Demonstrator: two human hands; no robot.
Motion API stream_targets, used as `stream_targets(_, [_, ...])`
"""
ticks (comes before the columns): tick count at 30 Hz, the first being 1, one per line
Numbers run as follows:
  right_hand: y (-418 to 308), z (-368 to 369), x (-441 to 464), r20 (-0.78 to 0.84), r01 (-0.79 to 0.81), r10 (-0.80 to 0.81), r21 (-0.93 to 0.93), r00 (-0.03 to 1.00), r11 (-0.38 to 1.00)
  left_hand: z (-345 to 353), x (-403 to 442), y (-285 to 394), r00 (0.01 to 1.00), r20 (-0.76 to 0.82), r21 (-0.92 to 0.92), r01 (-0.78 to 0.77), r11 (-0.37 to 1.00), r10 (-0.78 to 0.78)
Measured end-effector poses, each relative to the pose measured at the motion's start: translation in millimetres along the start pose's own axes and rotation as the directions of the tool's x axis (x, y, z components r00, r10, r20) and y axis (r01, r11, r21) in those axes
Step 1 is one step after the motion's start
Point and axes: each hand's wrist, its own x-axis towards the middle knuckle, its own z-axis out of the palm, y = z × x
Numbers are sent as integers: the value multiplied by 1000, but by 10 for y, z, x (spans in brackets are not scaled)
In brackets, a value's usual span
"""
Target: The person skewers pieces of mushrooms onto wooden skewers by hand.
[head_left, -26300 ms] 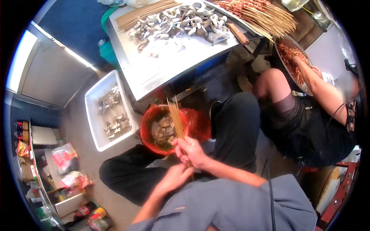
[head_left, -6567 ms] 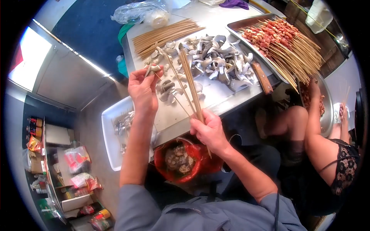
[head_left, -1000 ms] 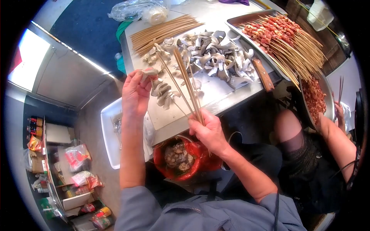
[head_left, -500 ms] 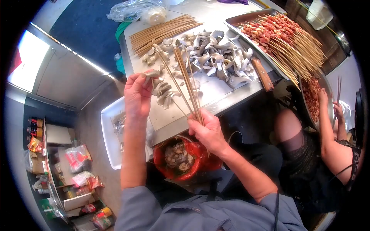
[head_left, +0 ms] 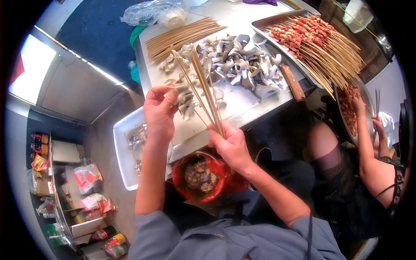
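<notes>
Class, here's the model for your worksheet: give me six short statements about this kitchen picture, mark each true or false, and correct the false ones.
1. The right hand holds a bundle of skewers. True.
2. The left hand hangs idle by the person's side. False: the left hand is raised, pinching a mushroom piece.
3. A wooden handle lies between the mushroom pile and the metal tray. True.
4. The red container stands on the table. False: the red container is below the table.
5. Skewered meat lies in the metal tray. True.
6. The white tub is right of the red container. False: the white tub is left of it.
</notes>
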Motion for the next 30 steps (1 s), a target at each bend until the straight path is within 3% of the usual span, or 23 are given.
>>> stream_targets(1, [-21, 23, -9, -1, -14, 14, 11, 1000, 1000, 23, -58, -3, 999, -27, 115, -34, 993, 38])
stream_targets(4, [21, 48, 12, -14, 61, -61, 22, 998, 998, 1, -254, -119, 997, 30, 169, -75, 983, 71])
stream_targets(12, [85, 121, -194, 61, 98, -97, -9, 993, 995, -117, -742, -260, 996, -51, 186, -58, 981, 69])
stream_targets(14, [64, 193, -188, 94, 115, -109, -62, 990, 991, -146, -787, -142, 991, -71, 159, -103, 982, 115])
stream_targets(20, [40, 461, -206, 264, 35, -35, 3, 964, 999, -459, -853, 256, 942, -140, 159, -283, 946, 305])
stream_targets(23, [172, 565, -245, 255, 120, -100, -65, 962, 991, -690, -1009, 423, 931, -178, 180, -288, 941, 319])
stream_targets(25, [236, 602, -282, 233, 203, -162, -163, 959, 966, -814, -1173, 418, 856, -188, 706, -223, 673, 481])
stream_targets(26, [249, 624, -314, 207, 273, -223, -260, 953, 926, -846, -1275, 423, 854, -192, 705, -222, 674, 483])
stream_targets(28, [286, 684, -349, 239, 367, -299, -327, 924, 871, -915, -1473, 440, 907, -127, 834, -121, 538, 401])
stream_targets(30, [338, 776, -422, 286, 460, -370, -383, 884, 801, -809, -1576, 469, 951, -184, 695, -53, 717, 250])
